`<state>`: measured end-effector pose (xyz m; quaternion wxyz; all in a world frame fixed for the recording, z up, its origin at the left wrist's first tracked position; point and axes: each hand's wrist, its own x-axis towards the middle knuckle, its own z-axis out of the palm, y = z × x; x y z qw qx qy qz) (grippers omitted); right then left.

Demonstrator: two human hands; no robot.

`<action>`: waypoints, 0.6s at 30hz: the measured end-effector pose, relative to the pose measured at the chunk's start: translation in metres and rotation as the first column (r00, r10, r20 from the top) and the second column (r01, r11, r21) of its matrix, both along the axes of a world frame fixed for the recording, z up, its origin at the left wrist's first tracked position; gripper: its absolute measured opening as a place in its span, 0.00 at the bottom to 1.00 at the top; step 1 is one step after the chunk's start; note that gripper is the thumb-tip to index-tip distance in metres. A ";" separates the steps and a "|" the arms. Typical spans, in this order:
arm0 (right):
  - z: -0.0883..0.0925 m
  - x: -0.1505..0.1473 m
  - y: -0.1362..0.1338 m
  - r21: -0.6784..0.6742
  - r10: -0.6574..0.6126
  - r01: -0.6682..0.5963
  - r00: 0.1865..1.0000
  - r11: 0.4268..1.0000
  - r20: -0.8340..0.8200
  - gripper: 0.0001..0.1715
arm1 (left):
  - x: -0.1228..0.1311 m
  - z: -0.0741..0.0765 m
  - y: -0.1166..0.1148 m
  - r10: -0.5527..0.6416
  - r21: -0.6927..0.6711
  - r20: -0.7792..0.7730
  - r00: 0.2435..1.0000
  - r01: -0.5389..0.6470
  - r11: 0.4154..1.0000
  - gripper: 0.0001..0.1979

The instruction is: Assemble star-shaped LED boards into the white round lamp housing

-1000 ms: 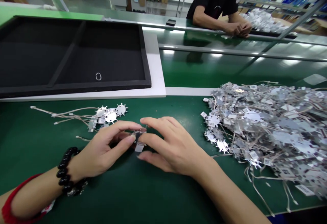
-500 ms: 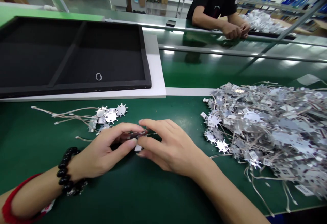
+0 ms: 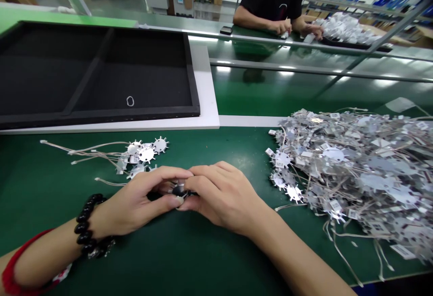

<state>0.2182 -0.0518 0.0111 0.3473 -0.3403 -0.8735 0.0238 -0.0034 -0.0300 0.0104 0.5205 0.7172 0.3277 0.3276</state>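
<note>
Head view: the left hand point(image 3: 135, 201) and right hand point(image 3: 223, 199) have clenched grips, their fingertips pinching a small dark part point(image 3: 179, 190) over the green counter point(image 3: 216, 260). A loosened pinch could drop it among the wired, toothed metal discs point(image 3: 145, 154) just beside, where it could be hard to spot.

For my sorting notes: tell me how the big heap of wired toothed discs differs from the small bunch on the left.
The heap is far larger than the small bunch. The heap's discs lie piled and tangled; the bunch's few discs overlap only slightly, their wires trailing leftward. Both show silver toothed discs, pale wires and white labels, on the green bench.
</note>
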 end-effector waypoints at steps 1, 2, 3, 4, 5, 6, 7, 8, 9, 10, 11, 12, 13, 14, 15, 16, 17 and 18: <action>0.000 0.000 0.000 -0.006 -0.002 0.002 1.000 1.000 0.003 0.18 | 0.000 0.000 -0.001 0.014 0.008 -0.004 1.000 -0.014 1.000 0.14; 0.000 0.001 0.000 -0.014 -0.002 0.002 1.000 1.000 0.005 0.18 | 0.000 0.000 -0.001 0.028 0.019 -0.004 1.000 -0.028 0.999 0.14; 0.001 0.001 0.000 -0.029 0.000 0.000 1.000 1.000 0.008 0.18 | 0.001 -0.001 -0.002 0.039 0.025 -0.001 0.999 -0.039 0.999 0.14; 0.001 0.002 0.001 -0.048 0.002 -0.002 1.000 0.999 0.014 0.18 | 0.001 -0.001 -0.002 0.050 0.023 0.006 0.999 -0.051 0.998 0.13; 0.001 0.002 0.001 -0.068 0.004 -0.003 1.000 0.998 0.019 0.17 | 0.002 -0.001 -0.003 0.062 0.013 0.013 0.998 -0.062 0.998 0.12; 0.001 0.002 0.001 -0.084 0.006 -0.004 1.000 0.996 0.023 0.17 | 0.003 -0.002 -0.004 0.075 0.000 0.021 0.997 -0.075 0.997 0.12; 0.001 0.003 0.002 -0.096 0.008 -0.005 1.000 0.995 0.027 0.16 | 0.004 -0.002 -0.004 0.089 -0.009 0.027 0.996 -0.089 0.996 0.11; 0.001 0.003 0.002 -0.104 0.008 -0.005 1.000 0.995 0.028 0.17 | 0.005 -0.001 -0.005 0.104 -0.010 0.031 0.994 -0.104 0.995 0.10; 0.001 0.003 0.002 -0.109 0.007 -0.003 1.000 0.994 0.030 0.17 | 0.007 -0.001 -0.006 0.118 -0.003 0.034 0.992 -0.118 0.993 0.10; 0.001 0.003 0.002 -0.111 0.006 -0.002 0.999 0.994 0.033 0.17 | 0.008 -0.001 -0.006 0.131 0.010 0.033 0.991 -0.131 0.991 0.09; 0.001 0.003 0.002 -0.114 0.005 -0.001 0.999 0.993 0.036 0.18 | 0.008 0.000 -0.006 0.143 0.022 0.030 0.989 -0.144 0.989 0.09; 0.001 0.003 0.002 -0.117 0.005 0.000 0.999 0.993 0.040 0.18 | 0.008 0.000 -0.006 0.155 0.029 0.022 0.988 -0.156 0.987 0.09; 0.002 0.003 0.002 -0.120 0.005 0.000 0.999 0.993 0.042 0.18 | 0.008 0.001 -0.006 0.166 0.029 0.010 0.986 -0.166 0.986 0.09; 0.002 0.003 0.002 -0.121 0.006 -0.001 0.999 0.993 0.042 0.18 | 0.007 0.001 -0.005 0.171 0.023 -0.006 0.985 -0.171 0.985 0.10; 0.003 0.004 0.002 -0.121 0.008 -0.003 0.999 0.993 0.041 0.17 | 0.006 0.001 -0.003 0.161 0.020 -0.021 0.987 -0.161 0.987 0.10; 0.003 0.004 0.002 -0.119 0.010 -0.005 0.999 0.993 0.040 0.17 | 0.004 0.001 -0.002 0.140 0.022 -0.030 0.990 -0.139 0.990 0.11; 0.004 0.004 0.002 -0.119 0.010 -0.005 0.999 0.993 0.041 0.17 | 0.002 0.001 0.000 0.110 0.030 -0.032 0.993 -0.109 0.994 0.11; 0.004 0.004 0.002 -0.119 0.009 -0.004 0.999 0.993 0.043 0.16 | 0.000 0.000 0.002 0.080 0.041 -0.027 0.996 -0.079 0.996 0.11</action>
